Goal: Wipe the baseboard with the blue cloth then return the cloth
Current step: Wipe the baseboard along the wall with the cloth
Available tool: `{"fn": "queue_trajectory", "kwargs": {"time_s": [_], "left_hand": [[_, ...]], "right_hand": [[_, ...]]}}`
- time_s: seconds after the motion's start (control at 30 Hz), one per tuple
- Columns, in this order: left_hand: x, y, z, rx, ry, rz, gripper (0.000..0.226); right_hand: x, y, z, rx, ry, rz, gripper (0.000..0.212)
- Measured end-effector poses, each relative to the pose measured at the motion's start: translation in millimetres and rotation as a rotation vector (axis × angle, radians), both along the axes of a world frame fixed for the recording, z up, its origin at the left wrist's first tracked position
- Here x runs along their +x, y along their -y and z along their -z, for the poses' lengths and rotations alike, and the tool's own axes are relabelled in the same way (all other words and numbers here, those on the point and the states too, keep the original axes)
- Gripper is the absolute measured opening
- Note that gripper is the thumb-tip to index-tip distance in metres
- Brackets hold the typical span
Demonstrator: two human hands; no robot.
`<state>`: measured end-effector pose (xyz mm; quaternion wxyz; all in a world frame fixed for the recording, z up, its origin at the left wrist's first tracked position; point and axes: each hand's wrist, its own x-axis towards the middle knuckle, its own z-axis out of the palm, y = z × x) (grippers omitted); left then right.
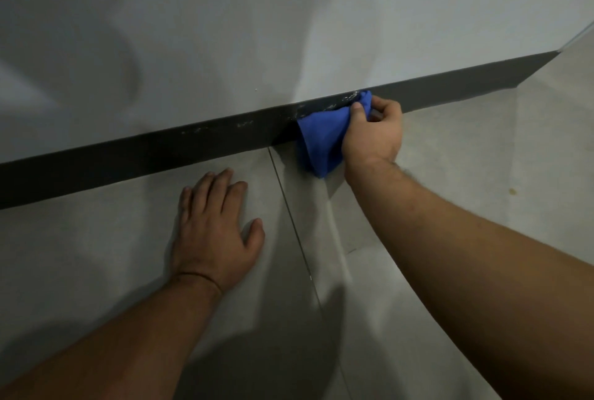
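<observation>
A dark grey baseboard (135, 158) runs along the foot of a pale wall, rising from lower left to upper right. Whitish marks speckle its top edge near the middle. My right hand (374, 129) is shut on a bunched blue cloth (318, 142) and presses its upper end against the top of the baseboard. The cloth's loose end hangs down to the floor. My left hand (215, 229) lies flat on the tiled floor, fingers spread, just in front of the baseboard and left of the cloth.
The floor is large grey tiles with a grout line (292, 222) running between my hands. The wall ends at a corner (559, 52) at the far right, where the floor continues beyond it.
</observation>
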<state>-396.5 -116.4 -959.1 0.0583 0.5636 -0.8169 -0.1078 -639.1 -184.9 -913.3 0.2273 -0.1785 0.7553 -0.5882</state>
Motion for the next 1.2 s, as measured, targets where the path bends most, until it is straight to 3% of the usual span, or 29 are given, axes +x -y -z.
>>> {"fn": "queue_trajectory", "kwargs": {"time_s": [0.2,0.33,0.4,0.6,0.8,1.0,1.2], "left_hand": [[0,1,-1,0.015,0.022,-0.001,0.074],[1,1,-1,0.013,0.009,-0.001,0.074],[0,0,0,0.002,0.004,0.001,0.073],[0,0,1,-0.007,0.022,0.000,0.072],[-2,1,-1,0.028,0.052,-0.009,0.074],[0,0,-2,0.027,0.008,-0.009,0.074],[-1,0,-4,0.031,0.018,-0.014,0.075]], "right_hand": [[-2,-14,9,0.037,0.024,-0.160,0.016],[-21,-16,6,-0.036,0.031,0.063,0.012],[-23,-8,0,-0.068,0.000,0.076,0.011],[9,-2,-2,-0.050,-0.066,-0.034,0.011],[31,-16,8,0.017,-0.116,-0.319,0.022],[-3,-10,6,-0.024,-0.064,-0.041,0.014],[34,-3,10,-0.015,-0.094,-0.106,0.014]]}}
